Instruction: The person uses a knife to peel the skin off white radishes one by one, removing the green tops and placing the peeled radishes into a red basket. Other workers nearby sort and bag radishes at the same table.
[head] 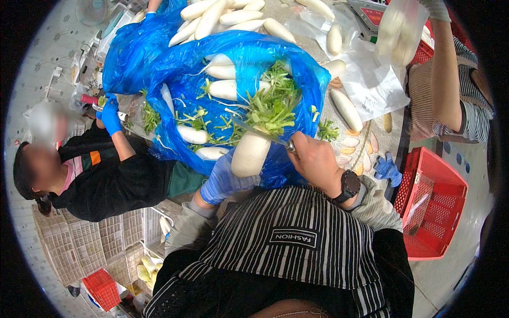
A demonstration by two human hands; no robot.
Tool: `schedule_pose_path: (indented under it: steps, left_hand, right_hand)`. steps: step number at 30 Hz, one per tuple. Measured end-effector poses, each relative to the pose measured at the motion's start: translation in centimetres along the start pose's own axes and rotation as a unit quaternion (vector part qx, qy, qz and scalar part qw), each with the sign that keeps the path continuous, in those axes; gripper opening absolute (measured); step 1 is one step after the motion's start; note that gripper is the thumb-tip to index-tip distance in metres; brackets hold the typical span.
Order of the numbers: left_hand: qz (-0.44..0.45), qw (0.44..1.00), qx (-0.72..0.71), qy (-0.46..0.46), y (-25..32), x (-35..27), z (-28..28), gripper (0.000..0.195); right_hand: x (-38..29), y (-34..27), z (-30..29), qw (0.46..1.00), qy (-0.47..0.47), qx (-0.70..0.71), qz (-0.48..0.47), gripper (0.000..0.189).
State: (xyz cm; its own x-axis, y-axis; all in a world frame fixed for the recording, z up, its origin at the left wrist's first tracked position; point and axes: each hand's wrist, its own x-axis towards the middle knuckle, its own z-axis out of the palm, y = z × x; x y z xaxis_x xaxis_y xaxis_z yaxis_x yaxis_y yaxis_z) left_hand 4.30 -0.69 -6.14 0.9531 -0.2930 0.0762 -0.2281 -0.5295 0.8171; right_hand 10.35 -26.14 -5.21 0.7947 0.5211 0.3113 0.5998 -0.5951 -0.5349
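My left hand (224, 179), in a blue knitted glove, grips a thick white daikon radish (251, 153) near my apron. The radish's leafy green top (272, 113) points away from me. Bare and wearing a black watch, my right hand (316, 161) is closed around the handle of a knife (264, 133). The blade lies across the base of the leaves; whether it has cut in cannot be told. Beneath and beyond both hands spreads an open blue plastic bag (314, 65), holding several daikons (222, 89) and cut leaf stubs (195, 119).
More daikons (210, 18) are piled beyond the bag. At left, a person's blue-gloved hand (110, 117) holds a knife. Another person's raised arm (445, 75), at right, holds a clear bag of daikons (399, 33). A blue glove (387, 169) lies near a red crate (433, 206).
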Motion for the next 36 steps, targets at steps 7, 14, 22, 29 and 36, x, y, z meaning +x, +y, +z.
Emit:
schedule_pose_path:
  steps: [7, 14, 22, 29, 36]
  left_hand:
    - [-0.097, 0.972, -0.200, 0.073, 2.3, -2.2, -2.1, 0.054]
    - [-0.012, 0.976, 0.103, 0.193, 2.7, -2.2, -6.1, 0.061]
    - [0.117, 0.924, 0.291, 0.218, 2.8, 0.5, -4.1, 0.057]
    - [-0.029, 0.979, 0.092, 0.179, 1.4, 0.0, -1.4, 0.056]
    - [-0.006, 0.985, 0.084, 0.148, 2.0, -0.3, -1.2, 0.075]
  right_hand:
    - [0.3, 1.6, 0.6, 0.993, -0.050, -0.101, 0.023, 0.011]
    - [0.3, 0.2, -0.4, 0.968, -0.130, 0.193, 0.095, 0.027]
    - [0.8, -3.9, -0.1, 0.834, -0.071, 0.478, 0.267, 0.028]
    - [0.3, -2.3, -0.1, 0.990, 0.083, 0.060, -0.101, 0.022]
    - [0.7, -2.2, 0.2, 0.987, 0.102, 0.010, -0.124, 0.019]
